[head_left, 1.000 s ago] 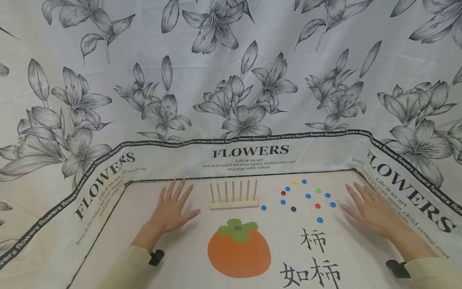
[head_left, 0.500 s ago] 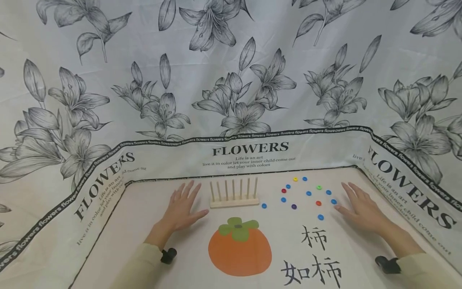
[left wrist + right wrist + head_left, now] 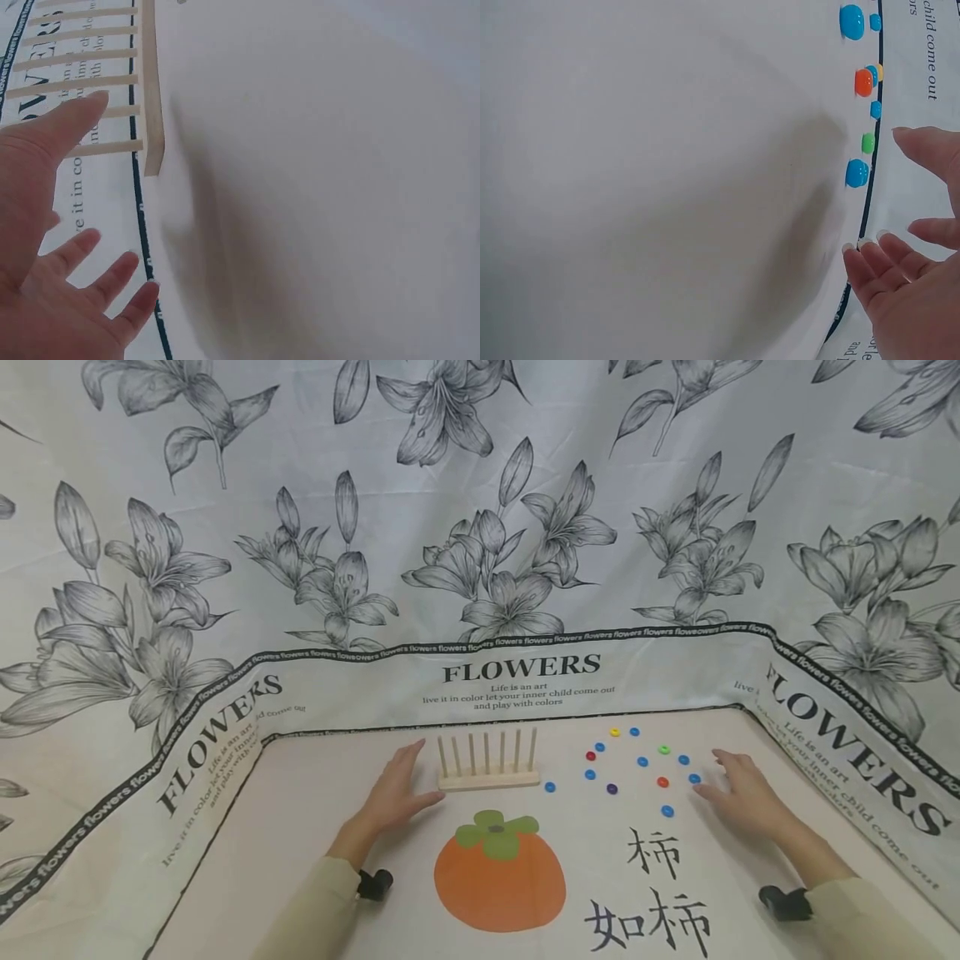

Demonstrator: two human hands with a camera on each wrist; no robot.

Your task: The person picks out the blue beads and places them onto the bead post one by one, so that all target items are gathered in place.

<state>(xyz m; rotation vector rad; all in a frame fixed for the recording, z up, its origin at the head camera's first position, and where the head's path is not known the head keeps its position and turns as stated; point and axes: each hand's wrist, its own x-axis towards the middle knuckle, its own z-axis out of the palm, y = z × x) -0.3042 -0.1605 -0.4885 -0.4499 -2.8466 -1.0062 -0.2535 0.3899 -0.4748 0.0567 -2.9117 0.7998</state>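
Note:
A light wooden rack point(image 3: 489, 777) with a row of upright pegs stands at the back of the table in the head view. My left hand point(image 3: 393, 791) is just left of it, fingers extended and the thumb pointing towards the rack's near left end; nothing is held. Its thumb point(image 3: 67, 124) shows in front of the pegs in the left wrist view. Small round beads lie scattered right of the rack, among them a purple bead point(image 3: 612, 789), a green bead point(image 3: 663, 749) and several blue ones. My right hand point(image 3: 746, 795) hovers beside the rightmost blue bead point(image 3: 694, 779), holding nothing, fingers loosely bent.
The tablecloth has a printed orange persimmon point(image 3: 500, 883) and black characters point(image 3: 652, 852). A patterned fabric wall point(image 3: 517, 685) rises behind the table and along both sides. Black wrist cameras sit at both sleeves.
Both hands have moved inward: the left to the right, nearer the rack, and the right slightly to the left, by the beads. The right fingers have bent a little. Rack and beads stay put.

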